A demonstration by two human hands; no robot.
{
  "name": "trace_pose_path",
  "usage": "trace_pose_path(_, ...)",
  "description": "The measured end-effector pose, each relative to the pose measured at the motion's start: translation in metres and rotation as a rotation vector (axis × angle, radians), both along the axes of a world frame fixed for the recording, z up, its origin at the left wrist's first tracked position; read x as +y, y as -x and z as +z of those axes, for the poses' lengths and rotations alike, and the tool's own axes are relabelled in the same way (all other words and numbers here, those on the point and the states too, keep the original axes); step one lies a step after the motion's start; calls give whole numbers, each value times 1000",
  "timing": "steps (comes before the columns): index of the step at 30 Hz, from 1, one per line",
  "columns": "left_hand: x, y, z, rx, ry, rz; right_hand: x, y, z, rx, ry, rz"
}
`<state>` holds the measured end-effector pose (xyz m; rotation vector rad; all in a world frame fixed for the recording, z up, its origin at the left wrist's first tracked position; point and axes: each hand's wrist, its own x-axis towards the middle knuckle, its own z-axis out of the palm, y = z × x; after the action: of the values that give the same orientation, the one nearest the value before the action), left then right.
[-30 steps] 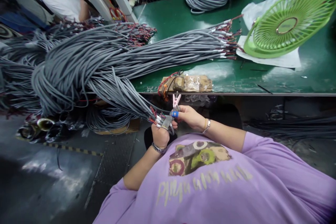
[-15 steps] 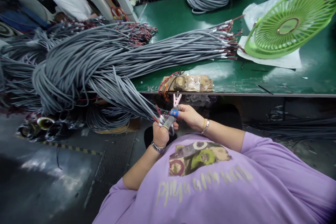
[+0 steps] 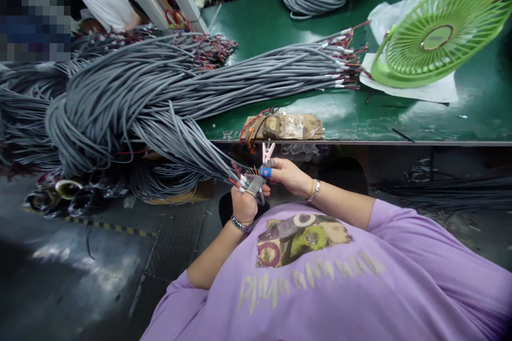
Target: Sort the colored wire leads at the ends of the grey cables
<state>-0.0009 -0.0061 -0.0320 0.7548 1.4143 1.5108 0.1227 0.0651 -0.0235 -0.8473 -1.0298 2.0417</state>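
Far left, the big gray cable bundle point(image 3: 132, 101) spills off the green table point(image 3: 280, 26) and sags toward the floor, with a co-worker's white shirt point(image 3: 106, 5) behind it. Follow the strands down and right and they funnel into the left hand point(image 3: 245, 203), a closed fist wrapped around the cable ends point(image 3: 239, 180), thumb bound in gray tape. The stripped tips with red wires poke up out of that fist. The cables' long axis runs up-left to down-right, so the ends point straight at the other hand.

Just right of the tips stands the pink tool point(image 3: 268, 152), a small clip-like thing, upright, its 2 prongs up. The right hand point(image 3: 288, 177) pinches it shut-fingered, 1 fingertip in a blue cap point(image 3: 265, 172). Both hands touch or nearly touch, below the table edge. The left holds the work, and the right sits nearest the bare tips.

Above them a wooden block point(image 3: 288, 127) rests on the table lip. Far right, a green fan guard point(image 3: 440, 32) lies tilted on white paper.
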Motion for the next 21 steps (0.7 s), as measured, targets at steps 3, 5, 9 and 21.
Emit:
trace_pose_path(3,0,-1,-1,15,4,12,0,1,0,-3,0,-6)
trace_pose_path(5,1,-1,-2,16,0,27,0,1,0,-6,20,-18)
trace_pose_path(9,1,-1,0,-8,-7,55,-2,-3,-4,8,44,-16)
trace_pose_path(21,9,-7,26,-56,-48,26,30,-8,-6,97,181,-28)
